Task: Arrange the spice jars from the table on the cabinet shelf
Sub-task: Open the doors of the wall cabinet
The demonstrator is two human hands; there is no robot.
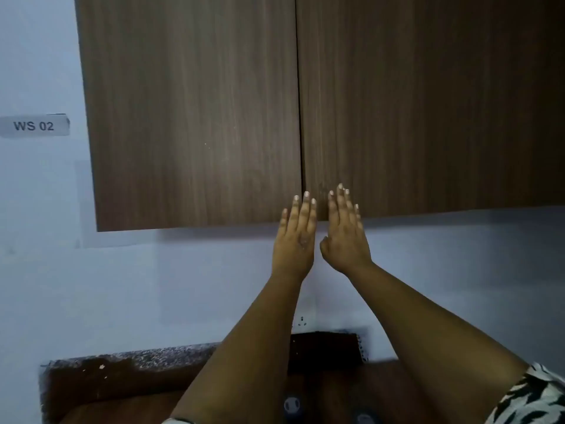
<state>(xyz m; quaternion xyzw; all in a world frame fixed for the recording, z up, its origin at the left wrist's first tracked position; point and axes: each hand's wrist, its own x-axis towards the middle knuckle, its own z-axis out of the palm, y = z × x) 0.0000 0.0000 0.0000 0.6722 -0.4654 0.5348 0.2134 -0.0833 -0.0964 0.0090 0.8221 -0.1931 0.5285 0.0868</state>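
Observation:
A dark wood wall cabinet fills the upper view, with its left door (195, 117) and right door (428, 102) both closed, so the shelf inside is hidden. My left hand (296, 234) is raised with straight fingers at the bottom edge of the left door, just beside the centre seam. My right hand (345, 231) is raised the same way at the bottom edge of the right door. Both hands hold nothing. Two dark round jar tops (292, 405) (363, 419) show blurred on the table between my forearms.
A brown wooden table (101, 390) with a speckled stone back edge (137, 354) lies below. A label reading WS 02 (34, 126) is stuck on the pale wall at the left. A wall socket (301, 321) sits behind my left forearm.

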